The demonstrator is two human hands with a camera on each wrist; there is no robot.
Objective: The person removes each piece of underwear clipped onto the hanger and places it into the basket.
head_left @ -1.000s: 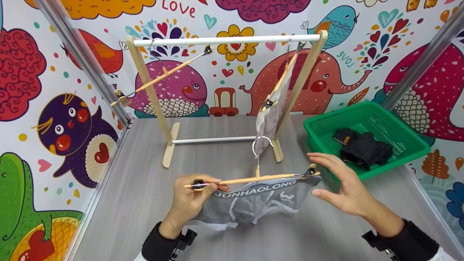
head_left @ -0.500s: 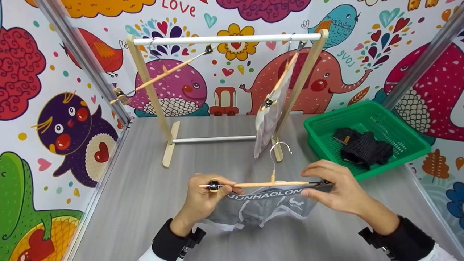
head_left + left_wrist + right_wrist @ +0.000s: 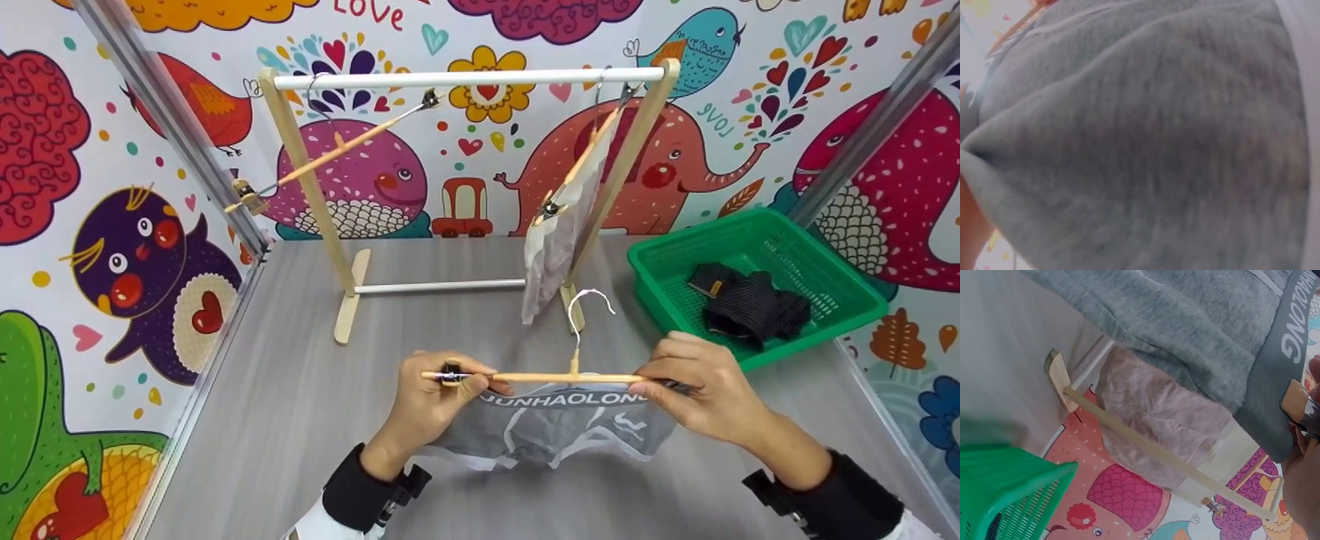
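Grey underwear [image 3: 570, 427] with a lettered waistband hangs from a wooden clip hanger [image 3: 536, 378], its hook pointing up. My left hand [image 3: 435, 394] pinches the hanger's left end beside a black clip. At the other end my right hand [image 3: 701, 386] pinches the bar between thumb and fingers, covering that clip in the head view. Grey cloth [image 3: 1151, 140] fills most of the left wrist view. In the right wrist view the waistband [image 3: 1275, 371] runs to a clip [image 3: 1300, 405] beside my right hand [image 3: 1306, 478].
Behind stands a rack with a white rail [image 3: 465, 78]. A bare hanger [image 3: 337, 154] hangs at its left, and a pale cloth [image 3: 566, 232] on another hanger at its right. To the right, a green basket [image 3: 817, 341] holds dark clothing [image 3: 750, 304].
Both hands have come closer together, the left moving right with the hanger and underwear. My right hand, at first apart from the hanger, has closed on its right end. The hanger now lies level.
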